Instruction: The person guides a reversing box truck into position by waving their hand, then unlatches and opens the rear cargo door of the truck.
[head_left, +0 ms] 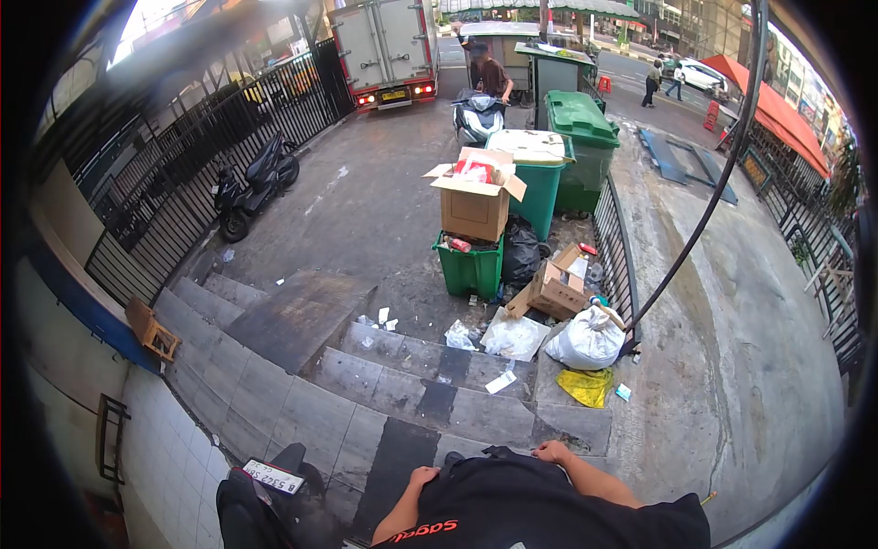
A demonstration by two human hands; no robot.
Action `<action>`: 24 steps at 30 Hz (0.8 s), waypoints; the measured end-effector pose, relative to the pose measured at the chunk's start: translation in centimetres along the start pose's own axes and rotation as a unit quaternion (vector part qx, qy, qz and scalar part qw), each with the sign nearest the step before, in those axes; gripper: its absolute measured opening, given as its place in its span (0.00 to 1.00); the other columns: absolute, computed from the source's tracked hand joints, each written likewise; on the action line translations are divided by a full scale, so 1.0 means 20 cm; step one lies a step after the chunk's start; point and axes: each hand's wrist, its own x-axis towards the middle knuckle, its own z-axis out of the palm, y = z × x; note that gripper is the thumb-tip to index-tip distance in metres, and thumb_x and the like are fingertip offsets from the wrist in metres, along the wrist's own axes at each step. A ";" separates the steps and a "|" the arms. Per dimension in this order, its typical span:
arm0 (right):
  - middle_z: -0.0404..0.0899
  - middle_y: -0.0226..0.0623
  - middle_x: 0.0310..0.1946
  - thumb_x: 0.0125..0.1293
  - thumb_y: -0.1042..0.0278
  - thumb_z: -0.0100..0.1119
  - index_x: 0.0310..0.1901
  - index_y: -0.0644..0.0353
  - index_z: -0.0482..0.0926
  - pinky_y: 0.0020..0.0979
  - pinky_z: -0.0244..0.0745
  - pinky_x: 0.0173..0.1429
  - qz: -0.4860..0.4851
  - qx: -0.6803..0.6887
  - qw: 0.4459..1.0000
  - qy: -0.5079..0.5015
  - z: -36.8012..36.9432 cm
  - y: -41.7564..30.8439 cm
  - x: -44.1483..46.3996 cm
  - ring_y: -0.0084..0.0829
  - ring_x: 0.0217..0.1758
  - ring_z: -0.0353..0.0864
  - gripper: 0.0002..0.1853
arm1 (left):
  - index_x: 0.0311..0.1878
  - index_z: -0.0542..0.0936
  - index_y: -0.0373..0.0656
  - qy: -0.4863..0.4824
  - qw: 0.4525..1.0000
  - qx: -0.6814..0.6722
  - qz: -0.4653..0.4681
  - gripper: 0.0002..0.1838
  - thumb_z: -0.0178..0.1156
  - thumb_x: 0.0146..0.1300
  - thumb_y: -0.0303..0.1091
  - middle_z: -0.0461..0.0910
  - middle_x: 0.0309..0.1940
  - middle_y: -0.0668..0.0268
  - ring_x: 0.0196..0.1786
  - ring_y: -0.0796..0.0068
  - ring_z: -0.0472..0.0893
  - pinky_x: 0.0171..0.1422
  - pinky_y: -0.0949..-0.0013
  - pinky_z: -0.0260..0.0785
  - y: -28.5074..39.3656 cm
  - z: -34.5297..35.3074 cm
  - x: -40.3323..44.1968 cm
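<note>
My left hand [423, 476] is low in the view, by the left side of my black shirt [521, 499]. Its fingers look curled, and whatever they hold, if anything, is hidden. On the shirt's other side, close to the hem, is my right hand [551, 450], its fingers also bent inward; their inner side does not show. Tiled steps [311, 412] lie below both hands. Beyond the right hand are a yellow plastic bag [585, 387] and a stuffed white sack [587, 340].
A cardboard box [473, 212] sits on a small green bin [470, 265]. Larger green bins [578, 128] stand behind. Litter lies on the steps. A parked motorbike [274, 499] is at lower left, a black scooter [256, 183] farther off. A person [492, 75] stands behind another scooter near a truck [384, 50].
</note>
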 end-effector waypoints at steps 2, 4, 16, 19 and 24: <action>0.79 0.40 0.34 0.45 0.47 0.59 0.34 0.54 0.80 0.29 0.69 0.46 0.001 -0.002 1.000 0.001 -0.01 0.00 -0.01 0.34 0.39 0.77 0.20 | 0.37 0.80 0.45 -0.002 1.000 0.004 -0.006 0.25 0.56 0.44 0.56 0.78 0.37 0.57 0.44 0.64 0.77 0.48 0.67 0.66 -0.01 0.01 0.01; 0.78 0.39 0.35 0.44 0.47 0.57 0.33 0.50 0.80 0.31 0.69 0.48 0.000 0.008 1.000 -0.008 -0.01 -0.01 -0.02 0.37 0.42 0.77 0.19 | 0.38 0.80 0.46 -0.005 1.000 0.008 -0.006 0.26 0.55 0.44 0.57 0.78 0.38 0.56 0.44 0.63 0.77 0.49 0.67 0.66 -0.01 0.00 0.02; 0.79 0.40 0.34 0.44 0.48 0.58 0.33 0.51 0.80 0.31 0.70 0.46 0.002 0.006 1.000 -0.001 -0.01 -0.03 -0.03 0.37 0.40 0.77 0.18 | 0.37 0.80 0.45 -0.003 1.000 -0.006 0.004 0.25 0.55 0.44 0.56 0.78 0.37 0.56 0.44 0.63 0.77 0.49 0.67 0.66 -0.02 0.00 0.04; 0.79 0.40 0.34 0.44 0.48 0.58 0.33 0.51 0.80 0.31 0.70 0.46 0.001 0.007 1.000 -0.007 -0.01 -0.04 -0.02 0.37 0.40 0.77 0.18 | 0.36 0.80 0.44 -0.004 1.000 -0.021 0.011 0.25 0.56 0.43 0.56 0.78 0.37 0.57 0.43 0.64 0.77 0.48 0.67 0.66 -0.07 0.01 0.09; 0.79 0.40 0.34 0.45 0.49 0.58 0.33 0.52 0.80 0.31 0.72 0.43 0.002 0.005 1.000 -0.016 0.01 -0.04 0.01 0.36 0.37 0.78 0.18 | 0.33 0.81 0.44 0.012 0.999 -0.046 -0.025 0.22 0.58 0.43 0.53 0.79 0.36 0.59 0.41 0.67 0.78 0.46 0.69 0.67 -0.03 -0.05 0.03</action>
